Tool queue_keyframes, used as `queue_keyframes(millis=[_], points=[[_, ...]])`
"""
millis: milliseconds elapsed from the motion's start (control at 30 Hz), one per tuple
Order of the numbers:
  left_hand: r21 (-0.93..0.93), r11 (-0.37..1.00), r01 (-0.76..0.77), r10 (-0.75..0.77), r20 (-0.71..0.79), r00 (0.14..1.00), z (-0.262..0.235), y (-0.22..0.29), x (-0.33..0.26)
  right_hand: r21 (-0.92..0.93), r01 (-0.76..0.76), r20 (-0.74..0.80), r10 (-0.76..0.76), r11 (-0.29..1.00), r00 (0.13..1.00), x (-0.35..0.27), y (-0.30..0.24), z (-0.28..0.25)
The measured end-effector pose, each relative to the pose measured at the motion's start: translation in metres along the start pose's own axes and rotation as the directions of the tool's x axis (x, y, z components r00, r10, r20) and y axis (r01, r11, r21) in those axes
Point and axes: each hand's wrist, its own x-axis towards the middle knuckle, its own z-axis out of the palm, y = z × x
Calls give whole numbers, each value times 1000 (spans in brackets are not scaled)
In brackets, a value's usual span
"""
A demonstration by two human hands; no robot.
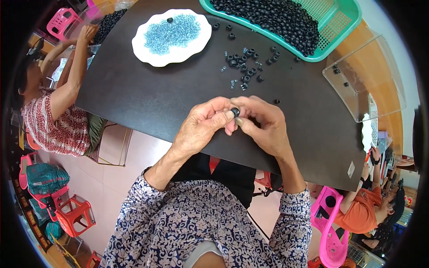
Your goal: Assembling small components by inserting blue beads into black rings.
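Together over dark worktop | left hand and right hand pinched one small black ring | loose black rings beyond | plate of blue beads farther

- A small hand-assembly workshop, several people seated around one dark brown work table.
- At twelve to one o'clock, a teal perforated plastic basket holds bulk black rubber rings.
- At eleven o'clock, a white scalloped plate carries pale blue beads.
- At nine and four o'clock, co-workers sit among red and pink plastic stools.
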Motion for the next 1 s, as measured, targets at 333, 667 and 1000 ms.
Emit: queue_keyframes(millis=[333, 667, 1000], points=[[-14, 999, 48, -48, -30, 998, 9, 10, 6, -315, 267, -24, -289, 911, 957, 3, -3, -6], [3, 999, 41, -41, 2, 999, 7, 9, 9, -330, 351, -23, -379, 876, 925, 5, 6, -8], [-167, 986, 19, -36, -100, 994, 5, 10, 12, -545, -2, -377, -243, 838, 894, 36, 16, -92]])
